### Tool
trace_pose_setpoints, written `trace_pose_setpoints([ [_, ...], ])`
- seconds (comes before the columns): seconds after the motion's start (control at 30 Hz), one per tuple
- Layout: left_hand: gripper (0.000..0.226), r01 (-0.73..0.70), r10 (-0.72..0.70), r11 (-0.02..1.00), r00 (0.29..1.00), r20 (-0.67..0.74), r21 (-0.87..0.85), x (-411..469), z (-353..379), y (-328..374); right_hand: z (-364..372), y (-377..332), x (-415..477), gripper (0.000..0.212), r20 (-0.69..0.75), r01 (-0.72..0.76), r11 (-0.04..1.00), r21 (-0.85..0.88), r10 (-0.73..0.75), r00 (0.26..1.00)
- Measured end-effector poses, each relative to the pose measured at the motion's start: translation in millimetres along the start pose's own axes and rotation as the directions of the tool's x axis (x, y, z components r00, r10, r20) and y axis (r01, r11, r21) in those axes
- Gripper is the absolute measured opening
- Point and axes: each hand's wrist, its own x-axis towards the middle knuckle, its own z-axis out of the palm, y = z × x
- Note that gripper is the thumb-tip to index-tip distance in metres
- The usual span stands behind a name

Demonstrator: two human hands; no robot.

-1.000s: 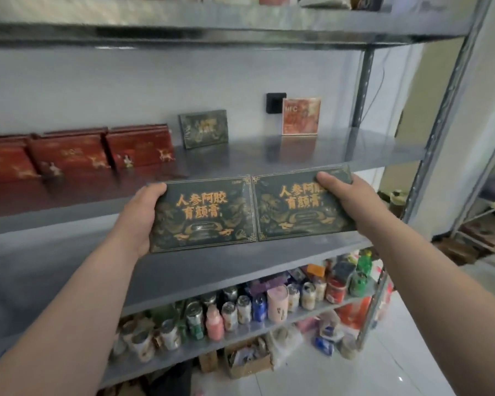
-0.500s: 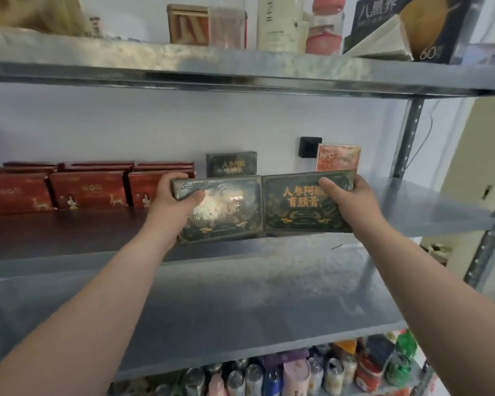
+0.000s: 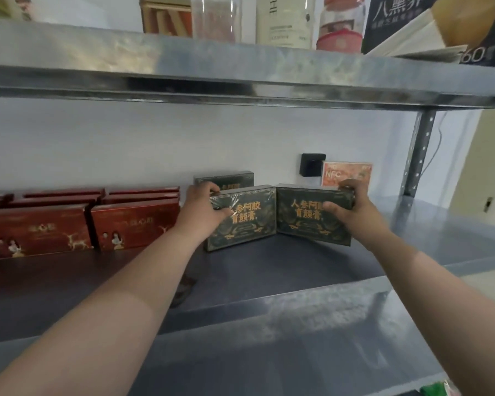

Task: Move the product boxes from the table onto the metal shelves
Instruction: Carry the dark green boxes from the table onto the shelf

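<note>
Rows of red boxes [image 3: 40,232] stand on the left of the middle shelf [image 3: 269,270], faces outward. Just to their right, the left hand [image 3: 203,210] grasps the left green box [image 3: 249,224], with the thumb on its printed face and the fingers curled over the top corner. That box stands upright, and its inner edge touches the right green box [image 3: 303,221]. The right hand [image 3: 352,207] clasps that one the same way at its outer end. Both lower edges look to be at the shelf surface, though I cannot tell whether their weight is fully down. A third green box [image 3: 235,180] stands against the wall behind the left one, and an orange carton [image 3: 346,174] stands behind the right hand. To do this well, I'd set both bases flat and slide the pair back square with the red fronts. I'd let go only once neither box leans, because the glossy wrap looks slippery on metal.
</note>
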Motion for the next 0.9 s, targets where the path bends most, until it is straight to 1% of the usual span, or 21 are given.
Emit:
trace_pose_setpoints([
  [0.07, 0.052, -0.116, 0.117, 0.972, 0.993, 0.008, 0.205, 9.8, 2.4, 2.0, 0.9, 3.1, 9.0, 0.058, 0.01, 0.014, 0.999, -0.032, -0.014, 1.0],
  [0.1, 0.055, -0.168, 0.168, 0.921, 0.985, 0.031, 0.351, 13.4, 3.6, 5.2, 1.2, 3.5, 13.3, 0.058, 0.015, 0.017, 0.999, -0.043, -0.016, 1.0],
  [0.13, 0.061, -0.203, 0.193, 0.846, 0.979, 0.072, 0.494, 17.4, 5.5, 7.9, 1.9, 3.5, 17.8, 0.058, 0.025, 0.017, 0.998, -0.053, -0.016, 1.0],
  [0.17, 0.068, -0.225, 0.191, 0.763, 0.974, 0.121, 0.606, 20.2, 7.8, 12.1, 2.5, 2.8, 22.3, 0.056, 0.045, 0.032, 0.997, -0.076, -0.029, 0.999],
  [0.2, 0.076, -0.237, 0.168, 0.696, 0.971, 0.167, 0.678, 22.2, 11.4, 16.0, 3.6, 3.3, 28.1, 0.054, 0.069, 0.059, 0.99, -0.125, -0.05, 0.996],
  [0.23, 0.082, -0.244, 0.145, 0.652, 0.969, 0.198, 0.718, 23.7, 16.5, 19.4, 4.8, 4.1, 34.3, 0.051, 0.094, 0.098, 0.973, -0.207, -0.08, 0.992],
  [0.3, 0.088, -0.238, 0.124, 0.62, 0.971, 0.206, 0.748, 26.9, 27.6, 22.7, 8.3, 5.1, 45.6, 0.048, 0.143, 0.204, 0.898, -0.39, -0.16, 0.977],
  [0.33, 0.088, -0.229, 0.128, 0.614, 0.973, 0.191, 0.755, 29.9, 32.3, 22.5, 11.3, 4.7, 50.3, 0.047, 0.158, 0.263, 0.831, -0.489, -0.212, 0.964],
  [0.4, 0.089, -0.214, 0.131, 0.598, 0.977, 0.169, 0.773, 36.5, 38.9, 20.0, 19.8, 3.4, 56.5, 0.045, 0.18, 0.354, 0.642, -0.68, -0.321, 0.93],
  [0.43, 0.09, -0.211, 0.127, 0.589, 0.978, 0.168, 0.781, 39.3, 41.2, 19.0, 25.2, 3.7, 59.1, 0.046, 0.196, 0.376, 0.546, -0.749, -0.359, 0.913],
  [0.5, 0.091, -0.205, 0.126, 0.572, 0.979, 0.161, 0.794, 43.7, 45.9, 17.3, 37.4, 7.5, 64.9, 0.058, 0.265, 0.401, 0.389, -0.829, -0.358, 0.895],
  [0.53, 0.09, -0.198, 0.131, 0.569, 0.98, 0.151, 0.798, 45.9, 48.1, 16.5, 43.1, 9.5, 69.9, 0.068, 0.3, 0.409, 0.343, -0.846, -0.328, 0.896],
  [0.57, 0.089, -0.188, 0.133, 0.569, 0.982, 0.137, 0.801, 47.6, 50.2, 15.6, 47.5, 11.2, 76.0, 0.077, 0.323, 0.415, 0.317, -0.853, -0.303, 0.897],
  [0.6, 0.088, -0.176, 0.131, 0.569, 0.984, 0.123, 0.803, 48.9, 52.7, 14.6, 51.0, 11.7, 83.5, 0.081, 0.331, 0.415, 0.311, -0.855, -0.29, 0.898],
  [0.63, 0.088, -0.161, 0.123, 0.567, 0.986, 0.111, 0.808, 49.4, 55.0, 13.2, 53.8, 11.9, 91.3, 0.08, 0.329, 0.412, 0.324, -0.852, -0.282, 0.901],
  [0.73, 0.086, -0.123, 0.112, 0.564, 0.991, 0.072, 0.817, 48.0, 62.1, 5.0, 62.2, 15.9, 114.7, 0.065, 0.325, 0.41, 0.362, -0.837, -0.275, 0.905],
  [0.8, 0.082, -0.114, 0.132, 0.588, 0.99, 0.044, 0.801, 47.7, 63.3, -1.8, 68.4, 20.9, 127.3, 0.06, 0.332, 0.422, 0.358, -0.833, -0.287, 0.899],
  [0.9, 0.085, -0.108, 0.15, 0.617, 0.989, 0.019, 0.78, 46.4, 62.6, -11.1, 81.6, 31.6, 144.5, 0.06, 0.346, 0.445, 0.335, -0.831, -0.315, 0.884],
])
